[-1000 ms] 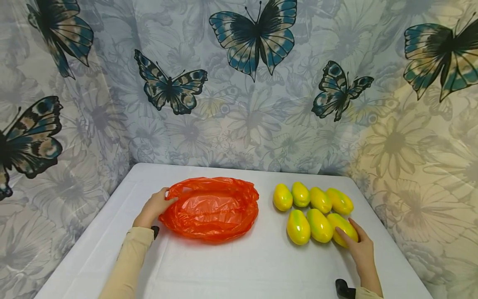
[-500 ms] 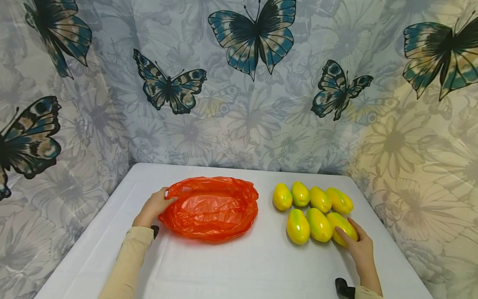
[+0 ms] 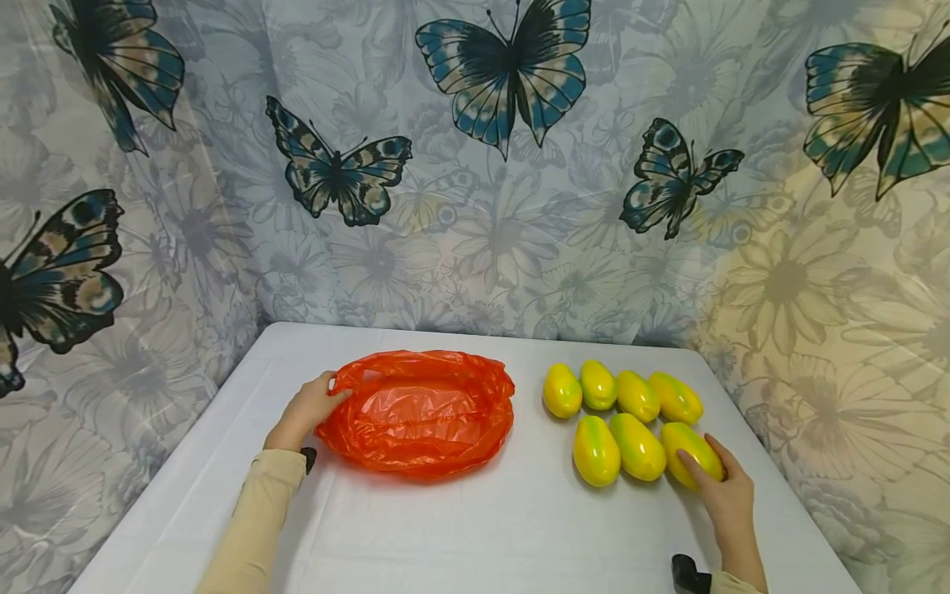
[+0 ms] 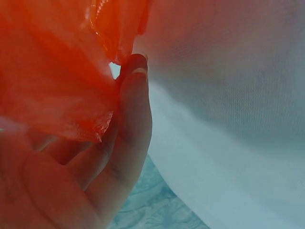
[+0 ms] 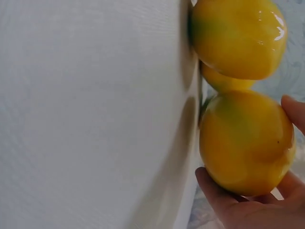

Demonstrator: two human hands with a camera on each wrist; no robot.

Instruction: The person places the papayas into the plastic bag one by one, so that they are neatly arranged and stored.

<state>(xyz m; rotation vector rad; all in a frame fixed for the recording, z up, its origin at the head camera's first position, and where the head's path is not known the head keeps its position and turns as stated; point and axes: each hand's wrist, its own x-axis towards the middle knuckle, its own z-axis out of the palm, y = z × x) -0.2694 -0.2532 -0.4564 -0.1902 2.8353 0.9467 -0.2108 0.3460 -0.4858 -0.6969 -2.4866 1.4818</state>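
Note:
At the left of the head view, my left hand pinches the rim of a red plastic bag, thumb inside and fingers outside. The bag lies spread on the table with its mouth wide and facing up. In the left wrist view, the fingers run along the outside of the thin red film. My right hand grips a glossy yellow-green mango at the right end of the front row. Thumb and fingers hold opposite sides of that mango in the right wrist view, close to the tabletop.
Beside the held mango lie two more front-row mangoes. Several others form a back row behind them. A white cloth covers the table. Butterfly-printed fabric hangs behind and at both sides.
My right hand has shifted slightly right with its mango, away from the neighbouring one. The left hand and the bag have stayed in place.

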